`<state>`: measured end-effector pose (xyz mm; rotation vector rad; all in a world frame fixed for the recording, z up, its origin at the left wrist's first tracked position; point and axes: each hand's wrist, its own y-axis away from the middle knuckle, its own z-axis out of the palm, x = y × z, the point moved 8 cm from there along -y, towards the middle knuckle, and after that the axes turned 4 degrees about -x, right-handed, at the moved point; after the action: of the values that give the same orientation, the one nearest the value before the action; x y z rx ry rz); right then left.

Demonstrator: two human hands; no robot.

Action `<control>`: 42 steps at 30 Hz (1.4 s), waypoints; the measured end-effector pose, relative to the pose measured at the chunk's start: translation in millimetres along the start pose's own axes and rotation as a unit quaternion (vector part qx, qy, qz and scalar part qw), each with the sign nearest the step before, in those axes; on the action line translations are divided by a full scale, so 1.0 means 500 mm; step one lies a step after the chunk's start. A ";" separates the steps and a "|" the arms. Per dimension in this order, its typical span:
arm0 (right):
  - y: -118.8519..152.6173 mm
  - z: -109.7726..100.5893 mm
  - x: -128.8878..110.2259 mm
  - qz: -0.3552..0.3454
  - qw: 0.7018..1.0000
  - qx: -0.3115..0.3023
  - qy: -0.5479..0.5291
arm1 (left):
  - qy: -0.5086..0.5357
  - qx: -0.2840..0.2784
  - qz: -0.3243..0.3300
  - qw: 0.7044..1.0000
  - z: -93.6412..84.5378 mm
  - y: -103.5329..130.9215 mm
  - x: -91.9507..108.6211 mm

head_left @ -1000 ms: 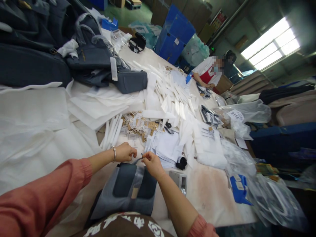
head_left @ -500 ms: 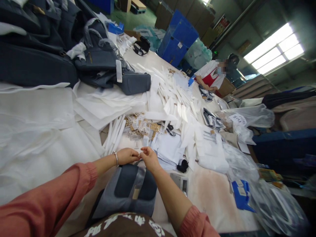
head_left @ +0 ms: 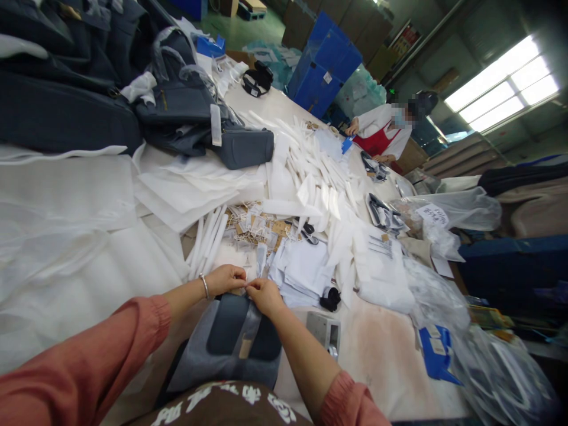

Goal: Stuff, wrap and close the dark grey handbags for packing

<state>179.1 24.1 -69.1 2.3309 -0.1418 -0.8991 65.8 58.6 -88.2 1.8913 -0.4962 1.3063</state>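
My left hand [head_left: 227, 280] and my right hand [head_left: 265, 295] meet fingertip to fingertip, both pinched closed. What lies between the fingertips is too small to make out. Just below them lies a dark blue-grey bag [head_left: 231, 331], partly under a translucent wrap, with a clear strip and a small tan tag [head_left: 245, 348] on its front. Beyond my hands is a heap of tan and white string tags [head_left: 255, 228]. A stack of white sheets [head_left: 306, 266] lies to the right of it, with a small black bundle [head_left: 331, 299] at its near corner.
Dark bags [head_left: 177, 112] are piled at the back left, above white foam sheets [head_left: 66, 195]. White foam strips [head_left: 319, 183] cover the middle. A metal box [head_left: 323, 332] sits right of my right forearm. Clear plastic bags [head_left: 497, 367] lie far right. A co-worker [head_left: 381, 133] stands across the table.
Both my hands have shifted slightly left and down, still together. The co-worker has raised one hand toward a blue object. The view has tilted a little.
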 end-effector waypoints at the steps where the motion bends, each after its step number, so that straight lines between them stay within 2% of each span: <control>1: 0.000 -0.002 -0.001 -0.006 1.000 0.003 -0.006 | 0.002 -0.004 -0.002 1.000 0.001 0.000 -0.001; 5: 0.006 -0.016 -0.006 -0.032 0.998 0.029 -0.040 | 0.003 -0.017 -0.013 1.000 0.003 -0.001 -0.002; 7: 0.007 -0.019 0.000 -0.017 0.996 0.034 -0.086 | -0.001 -0.022 -0.023 0.999 0.005 -0.003 -0.003; 9: 0.008 -0.014 0.010 0.020 0.985 0.016 -0.173 | -0.003 -0.035 -0.040 0.999 0.010 -0.006 -0.008; 13: 0.016 -0.002 0.000 0.057 0.929 -0.051 -0.363 | -0.004 -0.080 -0.096 0.992 0.014 -0.009 -0.028; 15: 0.023 -0.004 -0.014 0.049 0.911 -0.081 -0.402 | -0.007 -0.100 -0.119 0.988 0.005 -0.007 -0.041; 19: 0.028 -0.005 -0.028 0.028 0.894 -0.119 -0.431 | -0.006 -0.128 -0.138 0.982 -0.020 0.000 -0.062; 23: 0.016 0.006 -0.015 0.025 0.917 -0.106 -0.384 | 0.017 -0.104 -0.130 0.986 -0.039 0.000 -0.062; 26: 0.005 0.014 -0.011 0.009 0.936 -0.086 -0.341 | 0.044 -0.071 -0.115 0.990 -0.042 0.001 -0.036; 30: 0.003 0.014 -0.014 -0.003 0.953 -0.071 -0.294 | 0.089 -0.057 -0.077 0.991 -0.022 0.013 0.015; 34: 0.011 0.010 -0.033 -0.042 0.965 -0.110 -0.236 | 0.171 -0.027 -0.038 0.984 0.005 0.028 0.043; 36: 0.013 0.006 -0.032 -0.048 0.973 -0.107 -0.197 | 0.196 -0.015 -0.043 0.980 0.020 0.033 0.041; 38: 0.013 0.000 -0.023 -0.037 0.985 -0.077 -0.149 | 0.224 0.002 -0.058 0.973 0.031 0.034 0.038; 42: 0.015 0.001 -0.025 -0.037 0.997 -0.039 -0.049 | 0.259 0.046 -0.111 0.958 0.031 0.035 0.034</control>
<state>170.5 21.7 -57.8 2.2339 -0.0593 -1.0371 70.2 37.4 -69.1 1.5333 0.0481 1.6134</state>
